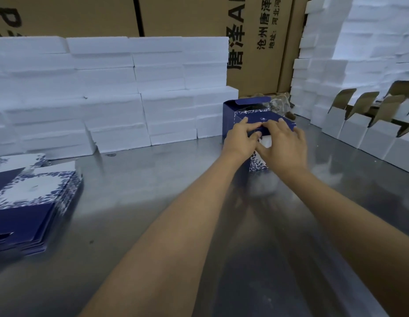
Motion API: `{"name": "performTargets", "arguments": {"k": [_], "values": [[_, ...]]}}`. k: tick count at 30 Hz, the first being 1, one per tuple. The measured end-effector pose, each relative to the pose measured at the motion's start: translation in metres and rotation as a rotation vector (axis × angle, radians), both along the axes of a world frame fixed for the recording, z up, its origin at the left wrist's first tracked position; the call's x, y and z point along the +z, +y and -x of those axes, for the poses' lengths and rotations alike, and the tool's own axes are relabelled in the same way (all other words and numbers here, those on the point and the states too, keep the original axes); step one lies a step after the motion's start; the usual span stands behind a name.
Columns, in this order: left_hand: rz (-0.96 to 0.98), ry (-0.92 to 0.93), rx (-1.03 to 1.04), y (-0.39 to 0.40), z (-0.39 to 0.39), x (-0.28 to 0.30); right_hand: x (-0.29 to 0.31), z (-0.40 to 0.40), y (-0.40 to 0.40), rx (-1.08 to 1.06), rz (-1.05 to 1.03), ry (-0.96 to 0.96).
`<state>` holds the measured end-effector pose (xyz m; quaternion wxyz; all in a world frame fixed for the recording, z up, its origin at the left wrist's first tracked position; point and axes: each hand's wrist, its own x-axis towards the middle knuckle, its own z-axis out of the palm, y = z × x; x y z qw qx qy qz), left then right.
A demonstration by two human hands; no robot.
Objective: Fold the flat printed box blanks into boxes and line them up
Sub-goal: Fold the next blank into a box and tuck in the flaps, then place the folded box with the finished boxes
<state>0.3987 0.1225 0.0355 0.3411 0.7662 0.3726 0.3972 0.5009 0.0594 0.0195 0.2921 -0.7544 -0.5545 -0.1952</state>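
Note:
A folded blue-and-white printed box (259,164) stands on the metal table (153,202), right of centre. Both my hands are on its dark blue top flap (263,120). My left hand (241,138) grips the flap's near edge with curled fingers. My right hand (283,145) lies over the flap's right part, fingers bent over its edge. A second blue box (231,110) with its lid open stands just behind it. At the left edge of the table lies a stack of flat printed box blanks (31,202).
White foam blocks (107,94) are stacked in a wall along the back and at the right (359,42). Brown cartons (256,42) stand behind. A row of white boxes with open brown flaps (370,133) lines the table's right side.

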Motion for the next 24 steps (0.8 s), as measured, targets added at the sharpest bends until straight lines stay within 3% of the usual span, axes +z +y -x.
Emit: {"name": "performTargets", "arguments": {"k": [7, 11, 14, 19, 24], "values": [[0.027, 0.038, 0.001, 0.003, -0.013, -0.012, -0.006, -0.015, 0.026, -0.044, 0.109, 0.023], [0.112, -0.006, 0.044, -0.006, -0.005, -0.031, -0.023, -0.010, 0.016, -0.059, 0.033, 0.088], [0.172, -0.009, 0.079, -0.010, 0.008, -0.040, -0.030, -0.004, 0.005, -0.040, 0.016, 0.003], [0.240, -0.040, 0.097, -0.029, 0.044, -0.045, -0.033, 0.027, -0.018, 0.113, 0.075, -0.087], [0.220, -0.057, 0.159, -0.049, 0.092, -0.045, -0.030, 0.090, -0.032, 0.336, 0.198, -0.006]]}}
